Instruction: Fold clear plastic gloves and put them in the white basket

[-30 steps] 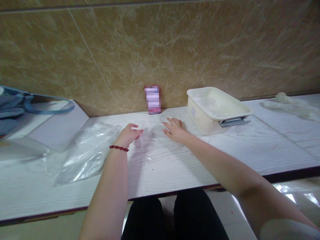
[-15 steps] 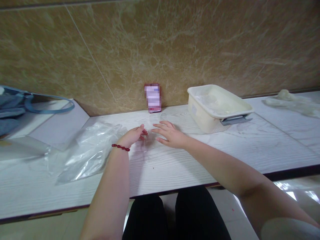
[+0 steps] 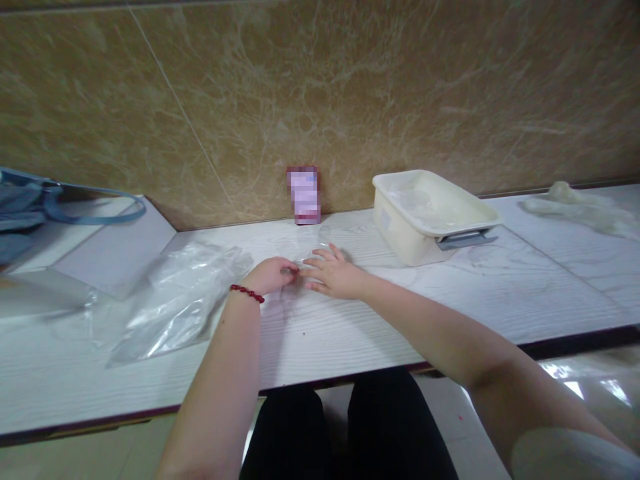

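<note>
Faint clear plastic film (image 3: pixel 301 252) lies on the white wood-grain table, under and between my hands. My left hand (image 3: pixel 279 274), with a red bead bracelet at the wrist, pinches at the film's near side with thumb and fingertips together. My right hand (image 3: pixel 333 273) rests palm down on the film with its fingers spread, its fingertips close to my left hand's. Left of my left hand lies a crumpled clear plastic bag (image 3: pixel 175 300). The film's outline is hard to make out.
A cream tub (image 3: pixel 407 233) with a grey latch holds clear plastic pieces. A blurred phone-like object (image 3: pixel 305 195) leans on the marble wall. Crumpled translucent plastic (image 3: pixel 583 207) lies far right. At the far left are a blue bag (image 3: pixel 23 213) and an open white box (image 3: pixel 115 247).
My left hand has moved slightly right, its fingers closing into a pinch. My right hand has come a little to the left and lies flatter, so the hands now nearly touch.
</note>
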`<state>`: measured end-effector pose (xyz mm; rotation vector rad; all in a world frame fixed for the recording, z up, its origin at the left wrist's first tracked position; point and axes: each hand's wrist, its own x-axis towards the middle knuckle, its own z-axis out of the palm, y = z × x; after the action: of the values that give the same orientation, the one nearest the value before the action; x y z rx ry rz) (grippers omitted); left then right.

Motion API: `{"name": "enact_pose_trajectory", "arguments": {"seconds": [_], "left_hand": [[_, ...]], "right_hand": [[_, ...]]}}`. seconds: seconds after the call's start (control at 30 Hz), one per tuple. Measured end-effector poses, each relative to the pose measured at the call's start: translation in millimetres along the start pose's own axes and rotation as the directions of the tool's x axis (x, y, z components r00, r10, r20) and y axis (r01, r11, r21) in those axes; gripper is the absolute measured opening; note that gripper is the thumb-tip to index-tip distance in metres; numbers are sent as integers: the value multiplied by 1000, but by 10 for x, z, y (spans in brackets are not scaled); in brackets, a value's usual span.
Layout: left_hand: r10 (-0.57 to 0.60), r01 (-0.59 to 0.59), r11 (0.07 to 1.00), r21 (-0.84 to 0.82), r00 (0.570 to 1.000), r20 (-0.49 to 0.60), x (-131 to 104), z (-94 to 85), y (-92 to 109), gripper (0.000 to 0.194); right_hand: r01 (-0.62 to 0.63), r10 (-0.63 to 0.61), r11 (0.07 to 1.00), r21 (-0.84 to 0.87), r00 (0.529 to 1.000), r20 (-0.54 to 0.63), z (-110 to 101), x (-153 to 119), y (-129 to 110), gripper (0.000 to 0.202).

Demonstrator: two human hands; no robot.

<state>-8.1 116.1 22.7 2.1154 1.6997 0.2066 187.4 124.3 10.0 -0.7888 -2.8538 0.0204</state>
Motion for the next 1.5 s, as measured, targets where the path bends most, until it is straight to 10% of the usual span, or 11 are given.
{"name": "enact_pose_trajectory", "arguments": {"seconds": [0.57,0.8,1.0,1.3,1.5], "left_hand": [[-119,105,984,144,989,89,-267,-62,-134,63],[-161,161,987,0,987,-25,-265,-70,-187,54],[-389,381,919,-100,836,-388,-34,3,-286,35],[-568,579,814,-32,784,-250,579,-9,-348,56],[-524,564,825,21,779,-344,697,33,-339,46]], "right_hand": [[-120,101,990,76,970,221,-51,-43,188,45],[-105,93,991,83,985,142,-61,-38,198,44],[-113,110,990,79,993,41,-16,-30,220,42],[-101,102,990,99,995,0,69,-21,245,41],[-48,46,990,130,999,14,18,-31,208,41]]}}
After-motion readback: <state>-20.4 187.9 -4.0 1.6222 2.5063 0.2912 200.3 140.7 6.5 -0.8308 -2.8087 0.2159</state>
